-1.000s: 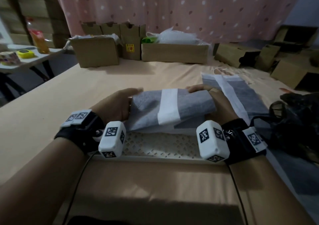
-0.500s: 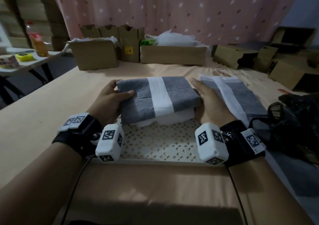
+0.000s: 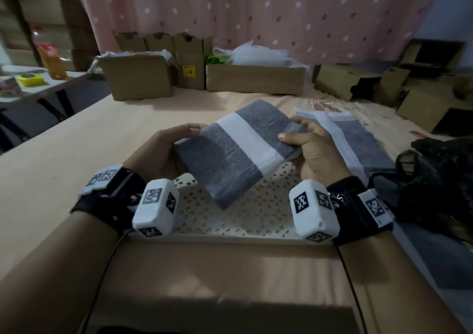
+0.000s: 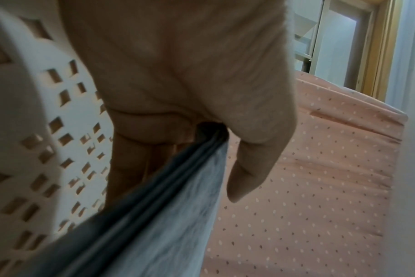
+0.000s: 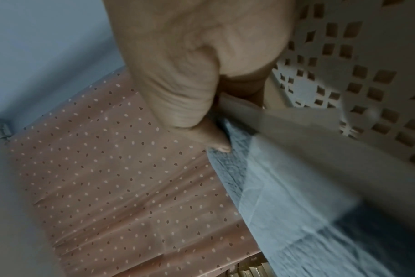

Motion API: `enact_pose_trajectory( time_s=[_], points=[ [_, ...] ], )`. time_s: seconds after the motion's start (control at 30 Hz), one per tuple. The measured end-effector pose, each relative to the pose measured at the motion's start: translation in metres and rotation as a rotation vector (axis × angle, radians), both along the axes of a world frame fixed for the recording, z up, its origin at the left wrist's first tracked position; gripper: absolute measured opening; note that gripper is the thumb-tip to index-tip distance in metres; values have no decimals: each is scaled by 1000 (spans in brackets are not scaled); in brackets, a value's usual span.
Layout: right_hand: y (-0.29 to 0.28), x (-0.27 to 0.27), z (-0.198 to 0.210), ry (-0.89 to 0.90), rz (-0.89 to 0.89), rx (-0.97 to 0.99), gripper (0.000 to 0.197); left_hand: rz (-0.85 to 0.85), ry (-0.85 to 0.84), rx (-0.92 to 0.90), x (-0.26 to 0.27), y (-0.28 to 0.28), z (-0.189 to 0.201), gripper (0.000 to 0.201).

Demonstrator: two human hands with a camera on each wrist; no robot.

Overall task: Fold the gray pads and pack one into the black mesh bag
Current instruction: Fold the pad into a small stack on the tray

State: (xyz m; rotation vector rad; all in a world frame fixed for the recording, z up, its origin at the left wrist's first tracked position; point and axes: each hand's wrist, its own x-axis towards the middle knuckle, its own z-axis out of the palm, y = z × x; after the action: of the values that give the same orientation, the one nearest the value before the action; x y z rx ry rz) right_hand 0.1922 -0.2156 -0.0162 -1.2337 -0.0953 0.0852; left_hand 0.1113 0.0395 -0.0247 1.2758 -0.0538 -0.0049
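At frame centre in the head view, the folded gray pad [image 3: 238, 151] is held tilted above the white perforated tray [image 3: 256, 210], black mesh bag [image 3: 435, 180] at right edge; left hand [image 3: 163, 151] and right hand [image 3: 312, 149] grip its ends; wrist views show thumbs pinching the layered edge against the fingers [image 4: 130, 168]

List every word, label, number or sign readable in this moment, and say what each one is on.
No text can be read.
Yellow sticker on a cardboard box: dark red marks, too blurred to read.
Orange bottle on the side table: red label, too blurred to read.
White wrist blocks: black-and-white square code patterns only, no letters or digits.
Folded gray pad, held by the left hand and right hand: no print.
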Motion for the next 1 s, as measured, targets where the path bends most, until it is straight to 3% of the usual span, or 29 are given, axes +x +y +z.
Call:
enact_pose_trajectory(
  time_s=[0.2,0.37,0.53,0.77,0.9,1.0],
  points=[
    [-1,-4,4,-54,60,97,37,-219,106,-141,-6,5,5,51],
    [4,-6,4,-79,151,125,45,-377,142,27,-1,-2,0,49],
    [9,-6,-1,-60,235,117,47,-204,68,161,6,-1,-5,34],
    [11,-12,2,-39,381,-27,36,4,-62,69,7,1,0,20],
    [11,-15,0,-39,443,-99,50,42,-92,43,7,3,-1,21],
    [12,-13,-2,-54,431,-153,37,7,-101,53,6,0,0,22]
  ],
)
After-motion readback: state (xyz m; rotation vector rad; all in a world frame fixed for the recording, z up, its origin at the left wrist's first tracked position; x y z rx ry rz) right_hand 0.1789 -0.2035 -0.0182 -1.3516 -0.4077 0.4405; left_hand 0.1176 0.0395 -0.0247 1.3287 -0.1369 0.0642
